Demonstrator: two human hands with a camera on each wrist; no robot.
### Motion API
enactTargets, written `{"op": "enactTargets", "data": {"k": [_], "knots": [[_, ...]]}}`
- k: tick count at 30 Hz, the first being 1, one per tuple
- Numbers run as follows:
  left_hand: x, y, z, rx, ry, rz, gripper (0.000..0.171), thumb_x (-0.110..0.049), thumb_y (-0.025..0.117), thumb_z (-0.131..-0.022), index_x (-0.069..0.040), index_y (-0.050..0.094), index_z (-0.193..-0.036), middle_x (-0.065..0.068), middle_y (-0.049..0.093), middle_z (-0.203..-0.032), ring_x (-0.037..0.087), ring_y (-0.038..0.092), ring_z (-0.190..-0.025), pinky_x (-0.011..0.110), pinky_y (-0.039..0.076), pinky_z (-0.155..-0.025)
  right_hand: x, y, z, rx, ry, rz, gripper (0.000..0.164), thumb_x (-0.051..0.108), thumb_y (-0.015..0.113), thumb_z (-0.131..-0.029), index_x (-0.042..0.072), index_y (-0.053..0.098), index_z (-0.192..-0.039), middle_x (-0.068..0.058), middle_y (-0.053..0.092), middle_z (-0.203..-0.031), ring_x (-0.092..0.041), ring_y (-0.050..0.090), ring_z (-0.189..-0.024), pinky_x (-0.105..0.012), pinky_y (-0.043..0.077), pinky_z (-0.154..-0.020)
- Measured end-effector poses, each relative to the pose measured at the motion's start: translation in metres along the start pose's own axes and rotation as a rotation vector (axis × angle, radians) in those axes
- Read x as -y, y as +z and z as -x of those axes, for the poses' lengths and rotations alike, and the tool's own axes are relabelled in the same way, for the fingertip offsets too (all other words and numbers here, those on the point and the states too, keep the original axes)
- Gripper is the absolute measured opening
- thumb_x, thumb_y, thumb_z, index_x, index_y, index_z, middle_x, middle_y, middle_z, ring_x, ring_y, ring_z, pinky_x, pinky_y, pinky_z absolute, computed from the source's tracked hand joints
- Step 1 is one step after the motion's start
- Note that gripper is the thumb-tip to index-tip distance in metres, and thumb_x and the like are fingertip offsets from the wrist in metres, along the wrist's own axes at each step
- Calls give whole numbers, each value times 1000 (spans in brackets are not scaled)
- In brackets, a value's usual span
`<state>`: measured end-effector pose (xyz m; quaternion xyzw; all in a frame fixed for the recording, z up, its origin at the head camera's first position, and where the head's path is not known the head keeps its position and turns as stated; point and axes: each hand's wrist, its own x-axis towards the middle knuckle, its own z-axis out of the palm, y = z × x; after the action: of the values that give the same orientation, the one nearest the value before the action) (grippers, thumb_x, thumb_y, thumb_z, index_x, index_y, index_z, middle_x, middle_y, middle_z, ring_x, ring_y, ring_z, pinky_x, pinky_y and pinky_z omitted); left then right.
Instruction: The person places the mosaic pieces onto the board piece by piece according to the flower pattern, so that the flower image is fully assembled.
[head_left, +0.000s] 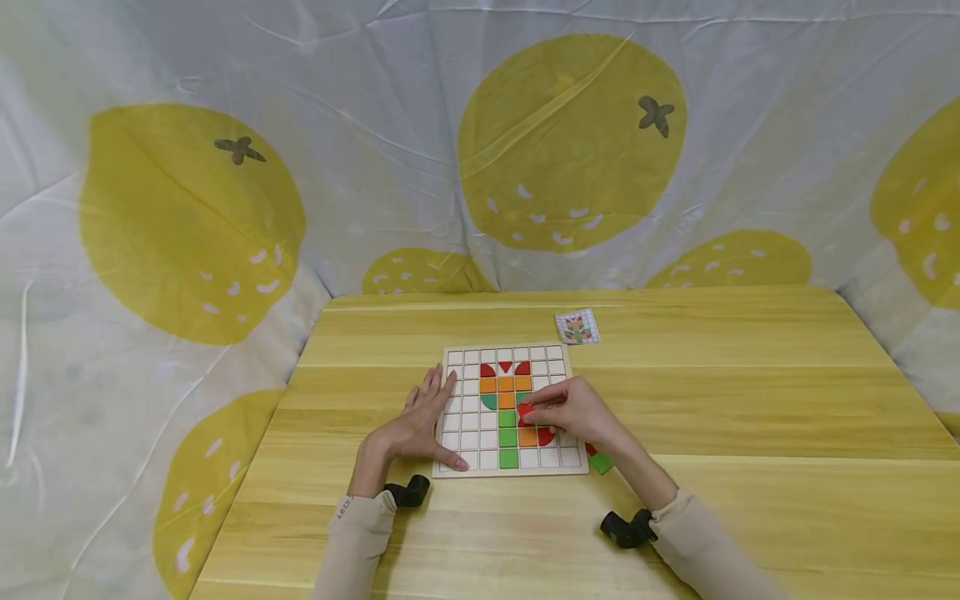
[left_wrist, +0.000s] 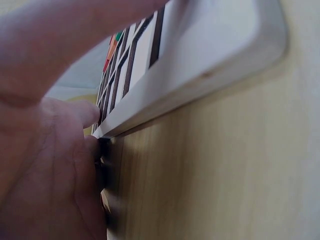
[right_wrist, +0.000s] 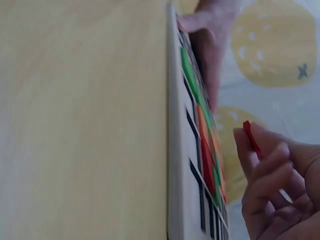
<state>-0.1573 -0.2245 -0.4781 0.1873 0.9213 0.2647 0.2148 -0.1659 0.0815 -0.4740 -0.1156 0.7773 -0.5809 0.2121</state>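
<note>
A square board (head_left: 555, 458) with a grid of white cells lies on the table. Green square tiles (head_left: 508, 458) form a column in it, with orange squares (head_left: 506, 383), red pieces (head_left: 488, 370) and a dark green rounded piece (head_left: 490, 402) above. Lower right sit another orange tile (head_left: 528, 437) and a red rounded piece (head_left: 546, 437). My left hand (head_left: 412, 429) rests along the board's left edge, fingers extended, thumb on the lower corner. Between thumb and fingertips my right hand (head_left: 581, 412) pinches a small red tile (right_wrist: 251, 137), held above the board; its full shape is hidden.
Beyond the board lies a small picture card (head_left: 577, 327) with a coloured pattern. Loose green (head_left: 602, 462) and red (head_left: 591, 449) pieces lie against the board's right edge, partly under my right wrist. A lemon-patterned cloth (head_left: 570, 142) hangs behind the wooden table (head_left: 712, 400).
</note>
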Motion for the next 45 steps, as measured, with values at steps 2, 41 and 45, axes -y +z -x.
{"op": "enactTargets", "data": {"k": [2, 41, 45], "knots": [[0, 0, 0, 2, -1, -5, 145, -48, 95, -69, -5, -4, -166, 20, -21, -172, 38, -17, -161, 61, -4, -131, 2, 11, -4, -41, -26, 61, 22, 15, 86, -85, 5, 82, -104, -9, 81, -90, -9, 65, -68, -18, 49, -58], [0, -1, 0, 10, -7, -1, 146, -50, 95, -69, -8, -6, -166, 17, -24, -171, 36, -20, -160, 59, -6, -131, 10, 51, -23, -144, -125, 400, 11, 15, 88, -81, 11, 82, -89, 6, 62, -64, -7, 52, -57, -21, 38, -53], [0, 0, 1, 8, -4, -4, 146, -50, 95, -69, -7, -5, -166, 17, -23, -171, 37, -19, -161, 60, -5, -131, 8, 53, -23, -145, -130, 384, 9, 15, 88, -81, 12, 83, -87, 6, 61, -62, -7, 51, -56, -20, 37, -51]]}}
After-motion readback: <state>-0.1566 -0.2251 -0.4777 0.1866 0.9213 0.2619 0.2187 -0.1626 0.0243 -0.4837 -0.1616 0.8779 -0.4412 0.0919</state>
